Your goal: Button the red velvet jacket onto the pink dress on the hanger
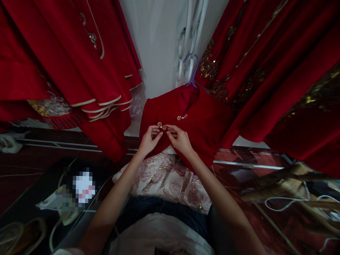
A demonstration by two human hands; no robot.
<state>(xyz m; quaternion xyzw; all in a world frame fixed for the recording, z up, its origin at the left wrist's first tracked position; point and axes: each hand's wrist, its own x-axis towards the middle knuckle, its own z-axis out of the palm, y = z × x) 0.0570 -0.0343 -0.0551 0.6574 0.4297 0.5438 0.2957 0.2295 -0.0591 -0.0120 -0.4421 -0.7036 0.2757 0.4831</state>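
Observation:
A red garment (209, 125) on a purple hanger (193, 70) hangs in front of me, its lower part reaching toward my lap. Two ornamental flower-shaped clasps adorn its front. The upper clasp (182, 116) lies free of my hands. At the lower clasp (162, 126), my left hand (150, 138) pinches from the left side. My right hand (180, 138) closes on the same clasp from the right, thumb and fingertips near each other. How its two halves sit between my fingertips is too small to make out. Pale brocade cloth (168, 175) lies across my lap beneath the garment.
Red garments with pale-edged hems (105, 65) hang at left, and gold-embroidered red ones (261, 78) at right. A dark surface (19, 196) at lower left holds cables and a blurred white item. Cardboard and white cords (284, 202) lie at lower right.

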